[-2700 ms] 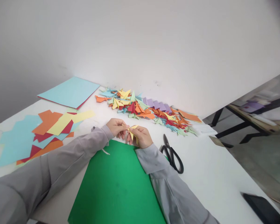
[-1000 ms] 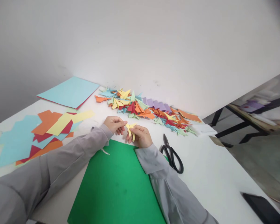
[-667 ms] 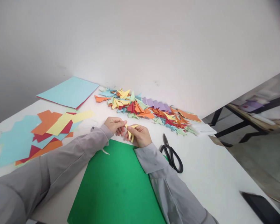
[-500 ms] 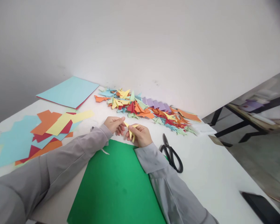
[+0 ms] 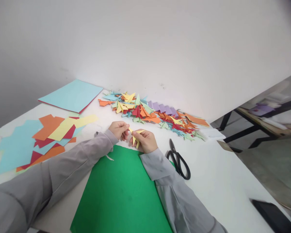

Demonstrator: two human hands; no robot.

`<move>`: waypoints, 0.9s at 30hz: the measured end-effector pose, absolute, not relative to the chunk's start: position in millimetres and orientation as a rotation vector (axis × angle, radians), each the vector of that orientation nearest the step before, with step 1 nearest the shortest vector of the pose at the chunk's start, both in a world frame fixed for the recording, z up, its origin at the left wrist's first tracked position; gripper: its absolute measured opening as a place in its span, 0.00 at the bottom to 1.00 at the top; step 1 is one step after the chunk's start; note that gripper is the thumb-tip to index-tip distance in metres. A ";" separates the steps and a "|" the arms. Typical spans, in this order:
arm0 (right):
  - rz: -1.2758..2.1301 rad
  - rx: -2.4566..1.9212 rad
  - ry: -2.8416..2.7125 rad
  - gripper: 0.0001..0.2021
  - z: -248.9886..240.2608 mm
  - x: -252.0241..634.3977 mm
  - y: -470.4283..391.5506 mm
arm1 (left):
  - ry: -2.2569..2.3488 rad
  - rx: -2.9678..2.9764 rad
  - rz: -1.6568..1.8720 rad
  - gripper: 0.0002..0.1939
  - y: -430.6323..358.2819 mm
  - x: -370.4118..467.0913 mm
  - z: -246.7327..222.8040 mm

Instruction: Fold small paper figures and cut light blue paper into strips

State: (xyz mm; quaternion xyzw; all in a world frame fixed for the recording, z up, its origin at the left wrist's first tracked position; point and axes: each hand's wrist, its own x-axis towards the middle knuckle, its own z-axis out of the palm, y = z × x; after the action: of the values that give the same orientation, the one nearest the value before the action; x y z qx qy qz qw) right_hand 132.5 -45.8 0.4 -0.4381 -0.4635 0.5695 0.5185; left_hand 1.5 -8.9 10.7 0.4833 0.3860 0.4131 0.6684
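A small folded yellow paper crane (image 5: pixel 137 133) with pointed tips is held between my two hands, above the far edge of a green sheet (image 5: pixel 123 191). My left hand (image 5: pixel 119 130) is closed, thumb and forefinger pinching the crane's left tip. Around its body are the thumb and fingers of my right hand (image 5: pixel 146 140), which hide part of it. Black-handled scissors (image 5: pixel 178 160) lie just right of my right wrist, blades pointing away from me.
Along the wall lies a heap of folded paper figures (image 5: pixel 145 111) in several colours. Coloured paper scraps (image 5: pixel 48 139) spread at the left, with light-blue sheets (image 5: pixel 72 94) behind them. A black phone-like object (image 5: pixel 274 215) rests at the lower right, near the table's edge.
The folded yellow paper has turned slightly in my fingers, its lower tip shifting a little left. Both hands keep nearly the same place; nothing else has visibly moved.
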 end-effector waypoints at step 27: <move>1.347 -1.028 -1.173 0.14 -1.9 138.3 -45.1 | 0.842 1.142 0.758 0.14 -11.8 1.5 16.7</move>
State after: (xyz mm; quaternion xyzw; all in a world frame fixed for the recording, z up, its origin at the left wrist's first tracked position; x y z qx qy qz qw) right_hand 138.3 -45.1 -1.9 -0.4276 -0.4882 0.5604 0.5146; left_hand 1.5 -11.8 16.7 0.5116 0.3770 0.3394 0.6935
